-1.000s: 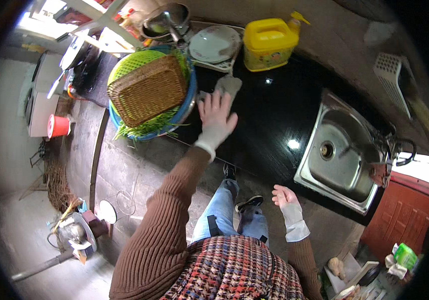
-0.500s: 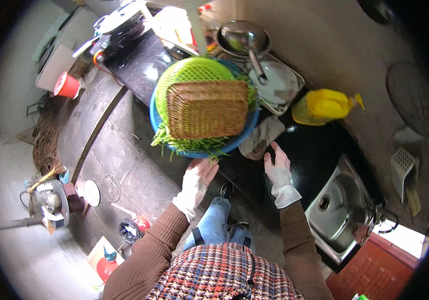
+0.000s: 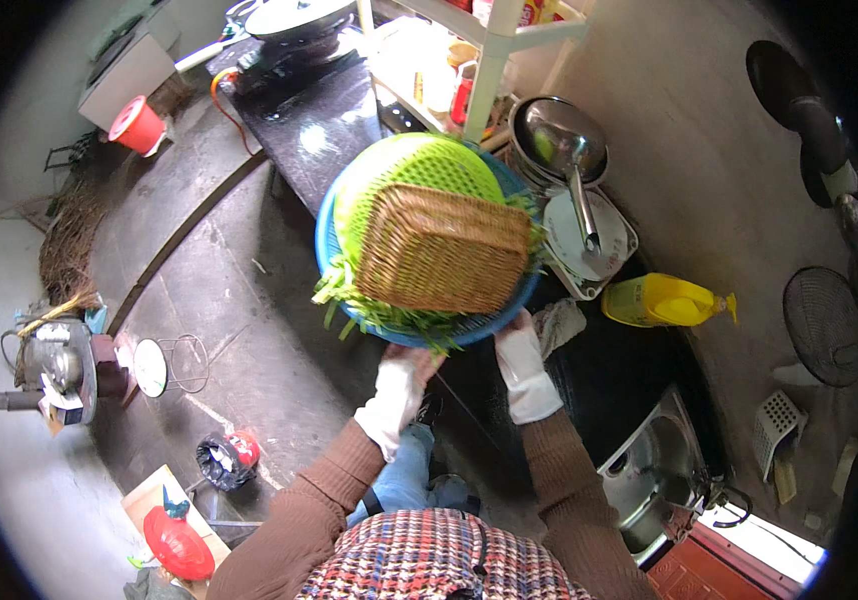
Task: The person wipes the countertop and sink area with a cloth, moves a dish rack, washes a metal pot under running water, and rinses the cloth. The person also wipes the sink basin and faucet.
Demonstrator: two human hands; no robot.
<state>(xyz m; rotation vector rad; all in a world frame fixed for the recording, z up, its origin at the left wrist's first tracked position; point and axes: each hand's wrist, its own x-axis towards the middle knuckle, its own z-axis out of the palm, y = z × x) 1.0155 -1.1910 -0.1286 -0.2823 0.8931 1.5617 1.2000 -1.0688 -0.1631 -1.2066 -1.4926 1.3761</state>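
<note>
A blue plastic basin (image 3: 327, 225) stands in front of me at the counter's edge. Stacked in it are a lime-green perforated basket (image 3: 419, 155) and an upturned brown woven basket (image 3: 444, 260), with green leafy vegetables (image 3: 349, 290) poking out around them. My left hand (image 3: 404, 385), in a pale glove, holds the near underside of the basin, its fingertips partly hidden below the rim. At the basin's near right rim, my right hand (image 3: 524, 370), gloved too, has closed on the edge; its fingers are mostly hidden.
Right of the basin lie a grey cloth (image 3: 559, 325), a yellow jug (image 3: 659, 300) and a tray with a plate (image 3: 589, 230). Behind it sits a metal pot with a ladle (image 3: 559, 140). A steel sink (image 3: 654, 480) is at lower right, a red bucket (image 3: 137, 125) far left.
My right hand has moved left from the open counter onto the basin's rim. My left hand stays under the near edge. The view has shifted, so surroundings appear displaced.
</note>
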